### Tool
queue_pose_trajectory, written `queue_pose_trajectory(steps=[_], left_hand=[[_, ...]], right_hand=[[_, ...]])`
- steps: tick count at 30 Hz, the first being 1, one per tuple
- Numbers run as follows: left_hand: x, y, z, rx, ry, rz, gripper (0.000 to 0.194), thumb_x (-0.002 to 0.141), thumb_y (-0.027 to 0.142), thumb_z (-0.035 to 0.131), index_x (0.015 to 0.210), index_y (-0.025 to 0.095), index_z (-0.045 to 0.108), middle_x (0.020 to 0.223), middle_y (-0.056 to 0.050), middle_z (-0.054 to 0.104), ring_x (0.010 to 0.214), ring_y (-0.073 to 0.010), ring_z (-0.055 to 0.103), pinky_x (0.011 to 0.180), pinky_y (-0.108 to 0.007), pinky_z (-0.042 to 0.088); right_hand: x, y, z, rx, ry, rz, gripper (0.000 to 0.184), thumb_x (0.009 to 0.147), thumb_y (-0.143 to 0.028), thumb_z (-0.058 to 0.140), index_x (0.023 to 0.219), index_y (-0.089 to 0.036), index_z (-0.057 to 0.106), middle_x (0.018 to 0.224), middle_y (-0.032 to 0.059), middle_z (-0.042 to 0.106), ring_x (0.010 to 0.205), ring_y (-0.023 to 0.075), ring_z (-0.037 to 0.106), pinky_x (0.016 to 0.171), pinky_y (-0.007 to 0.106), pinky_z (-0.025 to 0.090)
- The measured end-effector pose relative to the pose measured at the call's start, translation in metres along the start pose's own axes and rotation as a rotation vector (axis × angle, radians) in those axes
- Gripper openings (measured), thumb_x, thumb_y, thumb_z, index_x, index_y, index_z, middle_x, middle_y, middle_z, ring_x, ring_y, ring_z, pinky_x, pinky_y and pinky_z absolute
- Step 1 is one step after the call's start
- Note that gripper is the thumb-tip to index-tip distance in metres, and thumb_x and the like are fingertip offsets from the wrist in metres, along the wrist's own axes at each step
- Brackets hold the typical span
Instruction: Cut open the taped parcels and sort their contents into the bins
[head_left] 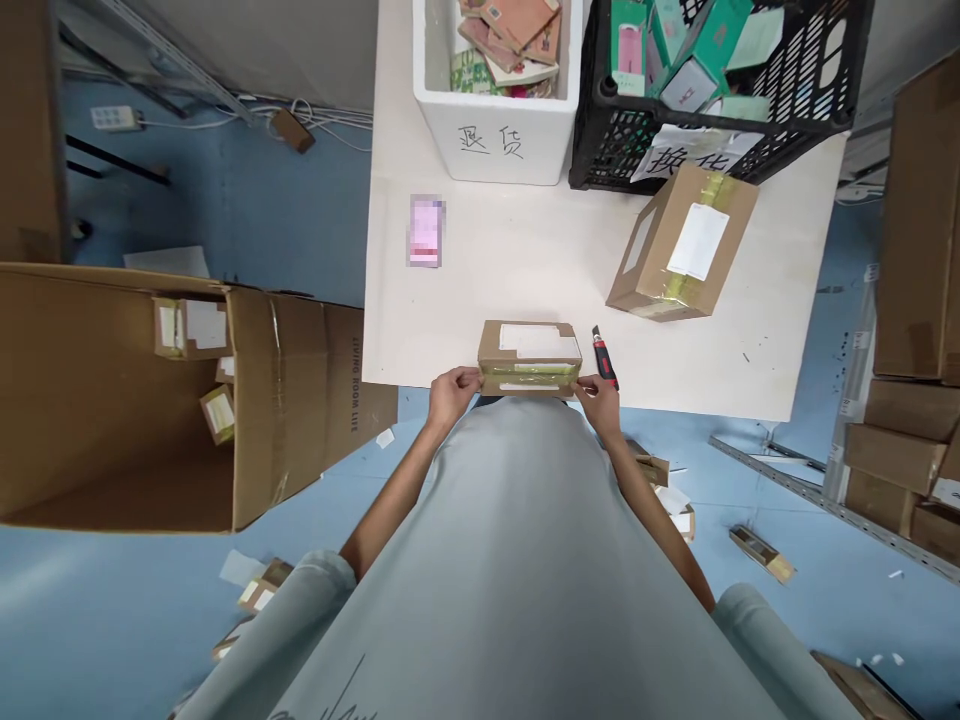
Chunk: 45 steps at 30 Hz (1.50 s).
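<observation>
A small cardboard box (529, 357) with white labels and yellowish tape lies at the table's front edge, close to my body. My left hand (451, 393) is closed, its fingers pinching the box's left end. At the opposite end, my right hand (599, 402) grips the front right corner, fingers pressed together. Just beside my right hand lies a red and black utility knife (604, 358), its lower end partly against the fingers in view.
A larger taped box (684, 243) stands on the white table (510, 260), right of centre. Behind are a white bin (495, 140) of packets and a black crate (611, 140) of green boxes. A pink blurred item (426, 232) lies left. A big open carton (300, 390) holds small boxes.
</observation>
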<state>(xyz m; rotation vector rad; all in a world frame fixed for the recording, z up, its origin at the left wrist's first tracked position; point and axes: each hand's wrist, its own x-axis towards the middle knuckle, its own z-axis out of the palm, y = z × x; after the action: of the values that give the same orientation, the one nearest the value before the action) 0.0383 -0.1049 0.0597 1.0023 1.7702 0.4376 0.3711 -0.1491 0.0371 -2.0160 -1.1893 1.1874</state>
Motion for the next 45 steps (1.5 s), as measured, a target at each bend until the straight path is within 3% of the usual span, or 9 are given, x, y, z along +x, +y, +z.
queue_pose_trajectory(steps=[10, 15, 18, 21, 25, 28, 35, 40, 45], left_hand=[[0.022, 0.025, 0.001, 0.206, 0.085, 0.099, 0.025, 0.092, 0.029, 0.071, 0.111, 0.021, 0.085, 0.115, -0.010, 0.087, 0.110, -0.0292, 0.084, 0.107, -0.040, 0.064], [0.054, 0.066, 0.008, 0.511, 0.178, 0.139, 0.046, 0.087, 0.022, 0.075, 0.132, 0.017, 0.078, 0.139, -0.020, 0.079, 0.136, -0.0407, 0.073, 0.120, -0.054, 0.057], [0.067, 0.106, 0.046, 0.500, 0.215, 0.369, 0.073, 0.087, 0.017, 0.073, 0.158, 0.009, 0.059, 0.166, -0.028, 0.058, 0.159, -0.0423, 0.054, 0.132, -0.060, 0.046], [0.075, 0.156, 0.108, 0.413, -0.002, 0.546, 0.069, 0.093, 0.018, 0.069, 0.161, 0.013, 0.056, 0.169, -0.023, 0.058, 0.161, -0.0365, 0.053, 0.138, -0.057, 0.040], [0.079, 0.216, 0.192, 0.302, -0.248, 0.558, 0.065, 0.096, 0.029, 0.073, 0.159, 0.016, 0.060, 0.166, -0.021, 0.061, 0.156, -0.0366, 0.059, 0.132, -0.054, 0.050], [0.076, 0.233, 0.224, 0.269, -0.269, 0.527, 0.056, 0.092, 0.024, 0.075, 0.148, 0.019, 0.069, 0.149, -0.020, 0.073, 0.139, -0.0364, 0.071, 0.121, -0.052, 0.059], [0.064, 0.205, 0.194, 0.253, -0.161, 0.424, 0.052, 0.092, 0.023, 0.074, 0.144, 0.022, 0.074, 0.137, -0.016, 0.080, 0.117, -0.0342, 0.079, 0.107, -0.049, 0.064], [0.076, 0.210, 0.169, 0.073, -0.123, 0.311, 0.051, 0.096, 0.027, 0.073, 0.147, 0.018, 0.073, 0.143, -0.016, 0.079, 0.127, -0.0334, 0.078, 0.111, -0.045, 0.064], [0.073, 0.194, 0.143, -0.125, -0.102, 0.255, 0.050, 0.101, 0.029, 0.069, 0.149, 0.014, 0.071, 0.159, -0.018, 0.071, 0.143, -0.0311, 0.072, 0.120, -0.044, 0.059]], right_hand=[[0.035, -0.014, 0.007, 0.038, -0.019, -0.049, 0.025, 0.093, -0.050, 0.071, 0.092, -0.026, 0.078, 0.104, 0.0105, 0.087, 0.100, 0.0307, 0.081, 0.100, 0.051, 0.067], [0.060, -0.033, -0.032, 0.086, 0.088, -0.186, 0.031, 0.102, -0.052, 0.064, 0.100, -0.027, 0.081, 0.109, 0.0098, 0.086, 0.100, 0.0282, 0.080, 0.098, 0.047, 0.067], [0.081, -0.034, -0.082, 0.036, 0.449, -0.237, 0.042, 0.107, -0.058, 0.060, 0.117, -0.024, 0.081, 0.123, 0.0147, 0.082, 0.116, 0.0308, 0.075, 0.103, 0.049, 0.065], [0.112, -0.024, -0.129, 0.003, 0.651, -0.139, 0.067, 0.101, -0.068, 0.065, 0.144, -0.018, 0.072, 0.146, 0.0218, 0.073, 0.138, 0.0369, 0.066, 0.111, 0.055, 0.061], [0.153, -0.012, -0.158, 0.089, 0.480, 0.027, 0.084, 0.095, -0.073, 0.065, 0.159, -0.019, 0.063, 0.148, 0.0210, 0.074, 0.132, 0.0380, 0.073, 0.113, 0.056, 0.059], [0.162, -0.008, -0.158, 0.158, 0.366, -0.032, 0.076, 0.098, -0.073, 0.059, 0.158, -0.026, 0.066, 0.139, 0.0132, 0.081, 0.124, 0.0346, 0.077, 0.111, 0.053, 0.061], [0.154, -0.019, -0.135, 0.149, 0.245, -0.076, 0.078, 0.100, -0.073, 0.058, 0.162, -0.026, 0.064, 0.136, 0.0130, 0.080, 0.124, 0.0323, 0.077, 0.110, 0.049, 0.062], [0.169, -0.042, -0.114, 0.133, 0.181, -0.101, 0.077, 0.103, -0.073, 0.056, 0.161, -0.023, 0.065, 0.132, 0.0144, 0.079, 0.125, 0.0313, 0.075, 0.112, 0.046, 0.061], [0.170, -0.014, -0.099, 0.230, 0.151, -0.099, 0.095, 0.097, -0.076, 0.065, 0.171, -0.019, 0.049, 0.154, 0.0202, 0.068, 0.140, 0.0323, 0.067, 0.117, 0.049, 0.058]])
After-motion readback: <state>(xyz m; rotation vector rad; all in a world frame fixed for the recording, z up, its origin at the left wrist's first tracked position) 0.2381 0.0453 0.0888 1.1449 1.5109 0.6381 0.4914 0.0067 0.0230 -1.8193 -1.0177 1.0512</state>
